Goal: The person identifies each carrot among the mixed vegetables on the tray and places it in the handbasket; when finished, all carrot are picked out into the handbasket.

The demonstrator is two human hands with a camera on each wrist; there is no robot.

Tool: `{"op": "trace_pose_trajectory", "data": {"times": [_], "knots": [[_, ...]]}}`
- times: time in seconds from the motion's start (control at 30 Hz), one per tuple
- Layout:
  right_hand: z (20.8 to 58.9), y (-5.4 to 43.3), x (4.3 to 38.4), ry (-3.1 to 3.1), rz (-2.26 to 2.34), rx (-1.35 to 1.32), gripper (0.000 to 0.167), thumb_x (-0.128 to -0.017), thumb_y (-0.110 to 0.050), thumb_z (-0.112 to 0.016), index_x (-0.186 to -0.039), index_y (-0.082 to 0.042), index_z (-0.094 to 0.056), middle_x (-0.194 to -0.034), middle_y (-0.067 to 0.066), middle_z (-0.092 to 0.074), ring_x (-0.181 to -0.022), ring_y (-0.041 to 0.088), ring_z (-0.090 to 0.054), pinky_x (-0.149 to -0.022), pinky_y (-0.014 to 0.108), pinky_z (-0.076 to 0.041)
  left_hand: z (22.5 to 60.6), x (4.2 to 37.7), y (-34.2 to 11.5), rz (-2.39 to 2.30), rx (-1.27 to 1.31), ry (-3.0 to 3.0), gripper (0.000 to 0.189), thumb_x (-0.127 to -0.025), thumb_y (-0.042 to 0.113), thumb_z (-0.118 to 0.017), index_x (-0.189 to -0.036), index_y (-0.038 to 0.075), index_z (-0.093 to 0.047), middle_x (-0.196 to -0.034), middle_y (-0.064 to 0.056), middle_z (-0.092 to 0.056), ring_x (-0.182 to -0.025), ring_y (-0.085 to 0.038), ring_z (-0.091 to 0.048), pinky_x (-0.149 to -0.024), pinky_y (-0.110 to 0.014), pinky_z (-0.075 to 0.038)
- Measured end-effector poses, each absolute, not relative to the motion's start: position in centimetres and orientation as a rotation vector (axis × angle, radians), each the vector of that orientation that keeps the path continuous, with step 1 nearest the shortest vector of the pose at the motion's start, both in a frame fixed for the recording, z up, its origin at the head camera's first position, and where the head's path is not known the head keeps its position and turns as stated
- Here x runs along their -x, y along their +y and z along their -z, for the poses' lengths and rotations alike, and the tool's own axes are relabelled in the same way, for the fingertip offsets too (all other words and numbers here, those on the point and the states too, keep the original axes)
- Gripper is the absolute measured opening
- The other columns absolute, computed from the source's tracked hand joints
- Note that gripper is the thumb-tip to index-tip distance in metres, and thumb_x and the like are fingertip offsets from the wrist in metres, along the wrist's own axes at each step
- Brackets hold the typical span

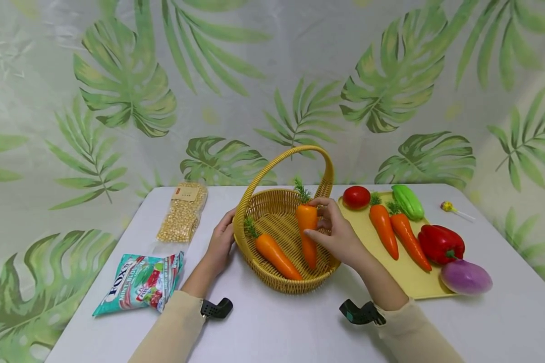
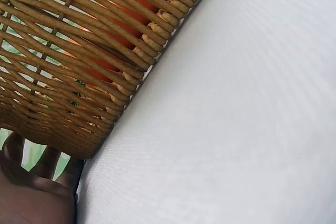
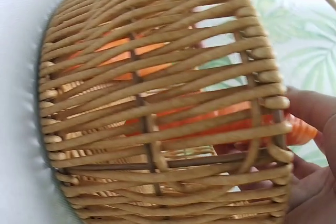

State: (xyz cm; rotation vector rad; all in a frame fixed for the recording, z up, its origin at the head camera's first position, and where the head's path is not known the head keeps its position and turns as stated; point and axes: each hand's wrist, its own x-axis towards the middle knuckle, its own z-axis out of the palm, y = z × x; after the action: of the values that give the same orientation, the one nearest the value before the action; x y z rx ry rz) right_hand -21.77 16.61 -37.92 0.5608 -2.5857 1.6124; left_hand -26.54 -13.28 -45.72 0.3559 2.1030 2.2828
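A woven wicker basket (image 1: 290, 287) with a tall arched handle stands mid-table. My right hand (image 1: 338, 232) reaches over its right rim and grips an orange toy carrot (image 1: 307, 217) with a green top, tilted inside the basket. The right wrist view shows that carrot (image 3: 300, 131) between the fingers, partly behind the weave. Another carrot (image 1: 277, 256) lies at the basket's left. My left hand (image 1: 221, 243) rests against the outside of the basket's left wall; its fingertips are partly hidden. In the left wrist view, the left hand (image 2: 39, 187) touches the wicker from outside.
Right of the basket, a yellow tray (image 1: 401, 282) bears two carrots (image 1: 383, 229), a tomato (image 1: 356, 197), a green vegetable (image 1: 407, 201), a red pepper (image 1: 438, 244) and an eggplant (image 1: 467, 277). A lollipop (image 1: 454, 209) lies farther right. At left are a corn-kernel bag (image 1: 181, 214) and a candy bag (image 1: 141, 282).
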Motion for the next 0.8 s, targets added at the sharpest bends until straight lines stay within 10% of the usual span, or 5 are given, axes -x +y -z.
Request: {"op": "trace_pose_trajectory", "data": {"times": [0.8], "knots": [[39.0,15.9,21.9,-2.760,-1.406,-0.710,0.059,-0.091,-0.016,-0.074,-0.138,-0.022,-0.040,-0.129,0.013,-0.060,-0.097,0.022,-0.065,-0.082,0.034,-0.059,45.8,26.5,-13.3,-2.269,-0.376,2.103,0.040,-0.107,0.030,-0.043,-0.147,0.027,-0.049,-0.155,0.008,-0.044,-0.147,-0.012,-0.035,-0.122,-0.045,-0.029]]}}
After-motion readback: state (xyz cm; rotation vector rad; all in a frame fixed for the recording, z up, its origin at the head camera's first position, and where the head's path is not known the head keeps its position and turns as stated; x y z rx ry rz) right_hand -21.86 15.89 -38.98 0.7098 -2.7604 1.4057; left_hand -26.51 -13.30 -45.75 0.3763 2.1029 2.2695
